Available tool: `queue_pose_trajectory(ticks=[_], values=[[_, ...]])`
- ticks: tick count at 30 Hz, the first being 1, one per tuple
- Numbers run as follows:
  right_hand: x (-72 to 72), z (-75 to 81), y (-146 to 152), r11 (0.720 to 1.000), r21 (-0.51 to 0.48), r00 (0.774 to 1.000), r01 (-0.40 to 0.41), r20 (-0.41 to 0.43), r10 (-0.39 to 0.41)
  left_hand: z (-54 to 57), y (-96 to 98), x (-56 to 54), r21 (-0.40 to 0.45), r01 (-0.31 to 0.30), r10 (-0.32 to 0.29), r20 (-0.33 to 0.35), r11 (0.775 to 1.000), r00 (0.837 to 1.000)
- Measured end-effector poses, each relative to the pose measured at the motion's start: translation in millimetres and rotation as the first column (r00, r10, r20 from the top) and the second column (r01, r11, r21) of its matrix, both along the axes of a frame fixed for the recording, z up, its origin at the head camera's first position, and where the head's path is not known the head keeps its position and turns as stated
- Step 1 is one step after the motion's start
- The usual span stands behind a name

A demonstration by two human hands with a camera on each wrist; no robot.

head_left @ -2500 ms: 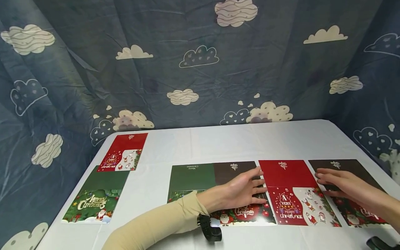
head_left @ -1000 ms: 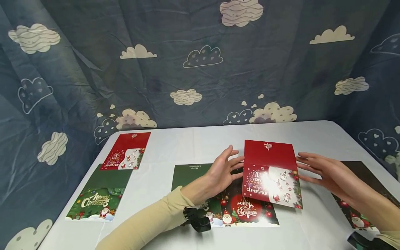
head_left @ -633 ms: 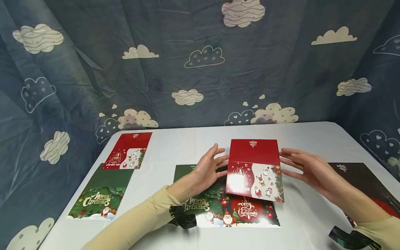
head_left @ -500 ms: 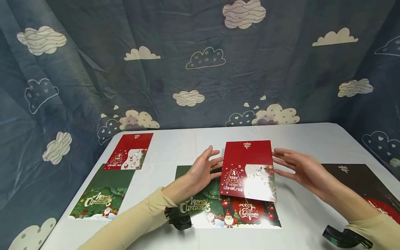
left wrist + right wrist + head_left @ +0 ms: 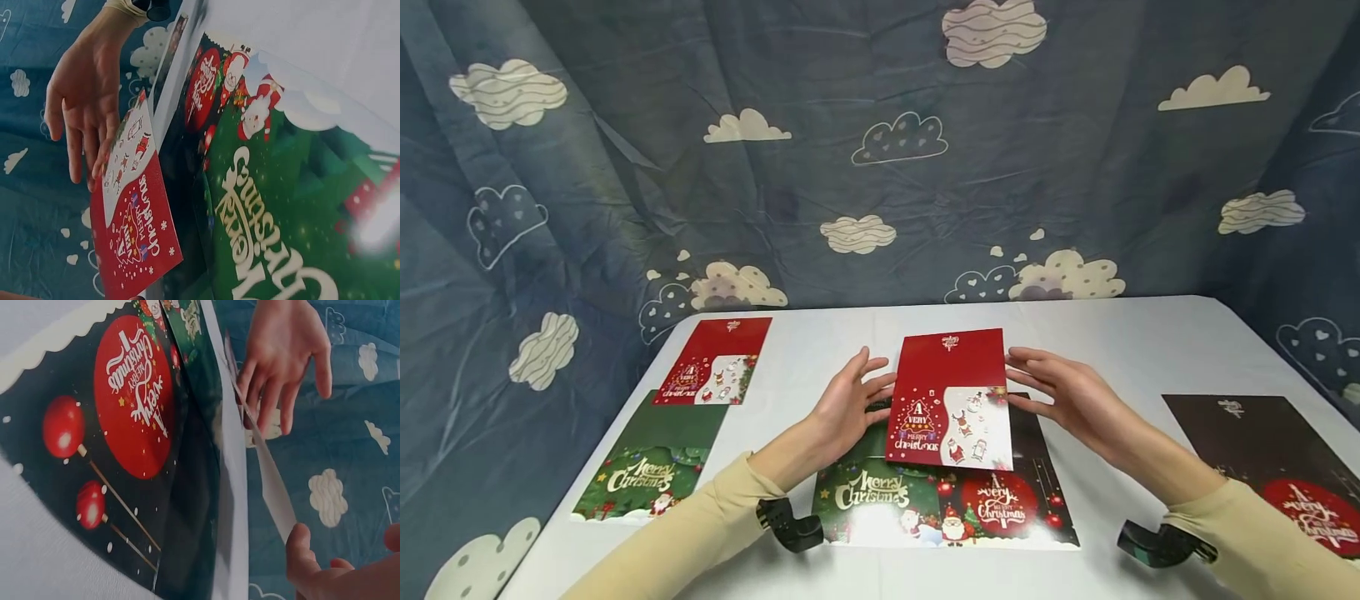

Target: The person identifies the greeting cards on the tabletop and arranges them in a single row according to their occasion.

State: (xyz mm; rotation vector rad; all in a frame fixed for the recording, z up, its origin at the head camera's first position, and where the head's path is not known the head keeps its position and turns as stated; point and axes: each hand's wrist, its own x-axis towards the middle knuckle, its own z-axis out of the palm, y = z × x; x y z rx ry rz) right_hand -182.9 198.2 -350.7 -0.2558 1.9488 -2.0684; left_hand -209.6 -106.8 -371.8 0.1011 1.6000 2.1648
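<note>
Head view: the left hand [image 5: 844,407] and the right hand [image 5: 1067,392] face each other with fingers extended and spread, and between them, raised above the table, is a red "A Very Merry Christmas" card [image 5: 951,358], its side edges met by the fingertips of both. The card's plain red panel lies on the far side from the hands' wrists, its printed panel on the near side. Below the left hand and the held card lies a green "Merry Christmas" card [image 5: 872,508], and just right of that one, below the gap between the hands, a dark "A Very Merry Christmas" card [image 5: 1000,521] with a red circle. Well left of the left hand rest a second green card [image 5: 643,475] and, beyond and overlapping its far end, a second red card [image 5: 715,354]. To the right of the right hand, partly behind its sleeve [image 5: 1262,533], lies another dark card [image 5: 1232,433]. All these rest on a white table [image 5: 1112,350]. The left wrist view shows the held card tilted, apart from the green one beneath.
</note>
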Motion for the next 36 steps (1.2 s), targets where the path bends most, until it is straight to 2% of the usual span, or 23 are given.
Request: queue_pose_trajectory(ticks=[9,13,21,26,36], values=[[-14.2,-1.1,-18.4,0.995,-0.095,1.0,-0.022,0.016,0.024,9.5,-22.6,-1.1,0.02,-0.038,0.038,0.005,0.999,0.999],[-21.8,-2.6,-27.7,0.994,-0.105,0.999,-0.028,0.025,0.031,15.5,-32.7,-2.5,0.028,-0.053,0.053,0.001,0.998,0.999],[-34.1,-13.0,-51.3,0.983,-0.175,0.998,-0.052,0.032,0.059,24.7,-54.8,-3.6,0.021,-0.098,0.098,0.022,0.995,0.995],[-40.5,-15.7,-66.4,0.983,-0.179,0.998,-0.048,0.029,0.054,28.8,-67.2,-6.7,0.019,-0.124,0.124,0.034,0.992,0.992],[-58.8,-12.4,-98.5,0.971,-0.233,0.998,-0.054,0.006,0.057,37.4,-92.7,-15.8,-0.011,-0.173,0.173,0.004,0.985,0.985]])
